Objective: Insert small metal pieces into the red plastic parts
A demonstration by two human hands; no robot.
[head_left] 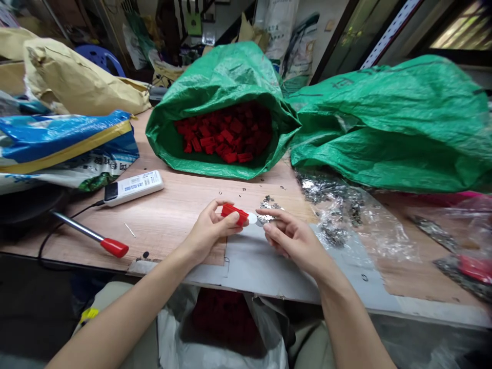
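My left hand [209, 230] is closed around a small red plastic part [235, 214], pinched between thumb and fingers above the table. Just to its right, my right hand [290, 233] has its thumb and fingers drawn together. Whatever lies between those fingertips is too small to make out. Behind the fingertips is a loose pile of small metal pieces [271, 202]. A white round spot [252, 219] shows between the two hands. Farther back, an open green sack [184, 166] lies on its side with many red plastic parts [225, 136] inside.
A second green sack [392, 123] and clear plastic bags of metal pieces [334, 225] lie to the right. On the left are a white device with a cable [134, 188], a red-handled lever [114, 247] and a blue bag [65, 138]. Below the table edge hangs a pale bag [172, 338] containing red parts.
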